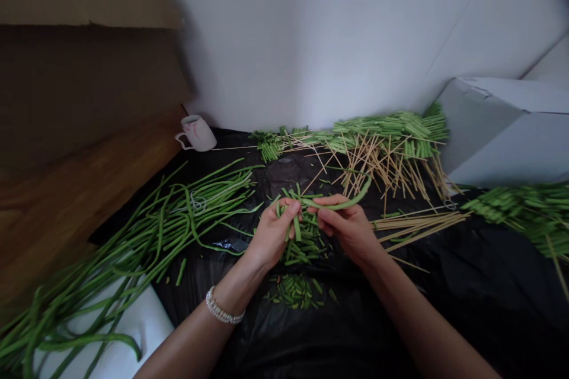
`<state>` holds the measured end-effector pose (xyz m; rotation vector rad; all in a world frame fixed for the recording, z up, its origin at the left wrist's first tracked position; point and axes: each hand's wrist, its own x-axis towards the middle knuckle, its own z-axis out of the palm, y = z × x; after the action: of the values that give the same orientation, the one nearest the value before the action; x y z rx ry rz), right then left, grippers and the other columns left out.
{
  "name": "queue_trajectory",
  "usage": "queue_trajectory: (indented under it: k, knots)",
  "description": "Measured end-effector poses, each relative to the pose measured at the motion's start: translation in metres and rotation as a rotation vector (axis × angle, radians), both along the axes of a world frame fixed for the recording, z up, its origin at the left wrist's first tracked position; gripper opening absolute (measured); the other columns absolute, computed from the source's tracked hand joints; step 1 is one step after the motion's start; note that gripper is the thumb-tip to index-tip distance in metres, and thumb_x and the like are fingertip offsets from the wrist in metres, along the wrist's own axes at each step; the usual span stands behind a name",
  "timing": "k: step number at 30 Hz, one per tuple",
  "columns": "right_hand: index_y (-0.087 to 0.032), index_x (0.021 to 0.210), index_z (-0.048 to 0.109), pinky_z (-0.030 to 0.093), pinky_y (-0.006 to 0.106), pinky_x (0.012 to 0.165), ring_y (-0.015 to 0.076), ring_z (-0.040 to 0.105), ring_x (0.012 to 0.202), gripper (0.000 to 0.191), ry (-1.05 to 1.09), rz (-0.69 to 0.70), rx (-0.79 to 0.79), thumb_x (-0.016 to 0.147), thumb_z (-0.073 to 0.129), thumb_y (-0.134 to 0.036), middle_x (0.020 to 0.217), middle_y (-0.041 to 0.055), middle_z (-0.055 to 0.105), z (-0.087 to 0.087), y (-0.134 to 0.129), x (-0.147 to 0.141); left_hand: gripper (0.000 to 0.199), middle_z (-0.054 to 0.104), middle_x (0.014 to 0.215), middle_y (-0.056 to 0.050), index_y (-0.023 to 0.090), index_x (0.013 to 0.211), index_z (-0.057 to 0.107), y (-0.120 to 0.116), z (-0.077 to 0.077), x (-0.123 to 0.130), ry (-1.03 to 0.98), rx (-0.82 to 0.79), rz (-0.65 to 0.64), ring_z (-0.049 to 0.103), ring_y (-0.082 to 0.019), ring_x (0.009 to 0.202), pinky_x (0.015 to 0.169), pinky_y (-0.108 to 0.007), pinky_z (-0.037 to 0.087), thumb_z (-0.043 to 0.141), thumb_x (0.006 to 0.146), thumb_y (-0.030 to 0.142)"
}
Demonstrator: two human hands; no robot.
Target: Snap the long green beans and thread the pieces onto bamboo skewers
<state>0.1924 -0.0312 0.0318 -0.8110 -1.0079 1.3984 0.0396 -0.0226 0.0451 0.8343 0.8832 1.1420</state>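
My left hand (269, 237) is closed, thumb against fingers, around several short green bean pieces and one end of a long bean. Between the fingers of my right hand (347, 226) the same long green bean (362, 192) is gripped, its free end curving up to the right. Below both hands lies a heap of cut bean pieces (306, 249), partly hidden by them. Nearer to me is a smaller pile of short bean scraps (297, 292). Whole long beans (178, 213) are spread to the left of my left hand. Wooden skewers (418, 226) lie beside my right wrist.
Black plastic sheeting (471, 296) covers the work surface. Skewered bean pieces (395, 129) are stacked along the back, sticks towards me; more beans (528, 210) lie far right. A mug (200, 135) stands back left. A white box (493, 130) and a brown cardboard box (89, 71) flank the area.
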Motion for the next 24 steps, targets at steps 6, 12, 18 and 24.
queue_trajectory:
  k: [6, 12, 18, 24]
  knots:
    - [-0.025, 0.090, 0.077, 0.041, 0.023, 0.048, 0.0120, 0.058, 0.060, 0.019, -0.142, 0.044, 0.040, 0.072, 0.079, -0.031, 0.086, 0.0031, 0.076, 0.001, -0.005, -0.006, 0.039, 0.042, 0.042, 0.009, 0.016, 0.072, 0.053, 0.004, 0.005, -0.005, -0.128, -0.038, 0.035, 0.036, -0.004, 0.038, 0.043, -0.015, 0.029, 0.079, 0.072, 0.045]
    - [-0.024, 0.095, 0.069, 0.039, 0.021, 0.046, 0.0098, 0.055, 0.053, 0.015, -0.164, -0.040, 0.078, 0.086, 0.065, -0.035, 0.072, -0.0007, 0.069, 0.001, -0.001, 0.002, 0.038, 0.054, 0.058, 0.006, 0.014, 0.073, 0.053, 0.011, 0.007, -0.010, -0.198, -0.019, 0.126, 0.036, 0.000, 0.040, 0.042, -0.014, 0.028, 0.080, 0.072, 0.041]
    - [-0.021, 0.088, 0.069, 0.041, 0.023, 0.052, 0.0110, 0.054, 0.056, 0.013, -0.452, 0.012, 0.158, 0.081, 0.070, -0.032, 0.068, -0.0019, 0.064, 0.002, -0.009, -0.009, 0.038, 0.047, 0.046, 0.008, 0.015, 0.072, 0.053, 0.008, 0.003, -0.005, -0.038, 0.051, 0.209, 0.038, -0.004, 0.041, 0.045, -0.015, 0.031, 0.075, 0.075, 0.045]
    - [-0.021, 0.085, 0.068, 0.044, 0.024, 0.063, 0.0128, 0.060, 0.065, 0.008, -0.649, -0.021, 0.309, 0.086, 0.062, -0.026, 0.071, -0.0014, 0.067, 0.002, -0.012, -0.013, 0.034, 0.050, 0.051, 0.007, 0.015, 0.076, 0.054, 0.007, -0.001, -0.004, 0.030, 0.121, 0.221, 0.038, -0.004, 0.043, 0.046, -0.015, 0.032, 0.073, 0.078, 0.044]
